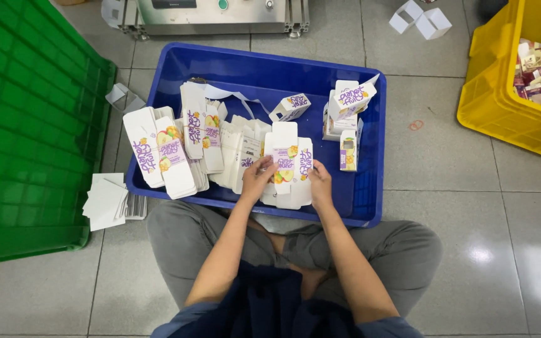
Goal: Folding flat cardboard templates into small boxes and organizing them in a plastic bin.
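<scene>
Head view: a seated person's left hand (258, 178) and right hand (320, 184) each pinch a side of a flat white carton blank (286, 164), fingers curled onto its edges, at the near edge of a blue bin (370, 188). Stacked blanks (176, 150) lean at the bin's left edge; a nudge from the forearm could likely topple them.

Crowded bin leaves little room to reach

Flat cartons (176, 147) fill the blue bin's (370, 188) left half, folded boxes (347, 109) stand at right; bare bin floor shows along the far wall, and open tile lies between bin and yellow crate (489, 106).
</scene>
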